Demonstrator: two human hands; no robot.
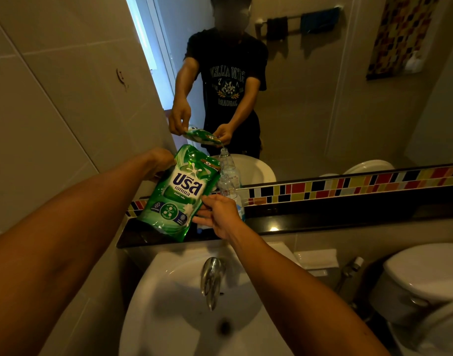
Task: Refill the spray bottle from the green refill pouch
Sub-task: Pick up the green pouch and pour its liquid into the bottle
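The green refill pouch point(180, 192) is held tilted above the dark ledge point(323, 222), its top corner turned toward the open neck of the clear spray bottle point(229, 187). That bottle stands upright on the ledge, against the mirror, with no spray head on it. My left hand point(159, 161) grips the pouch's upper left edge from behind. My right hand point(219, 214) pinches the pouch's lower right edge, just in front of the bottle. In the mirror a thin stream runs from the pouch corner into the bottle's neck.
A white sink point(184, 304) with a chrome tap point(211, 278) lies below my arms. At the right is a white toilet point(425, 276). A coloured tile strip point(348, 185) runs under the mirror point(323, 98). The tiled wall point(53, 111) closes in the left side.
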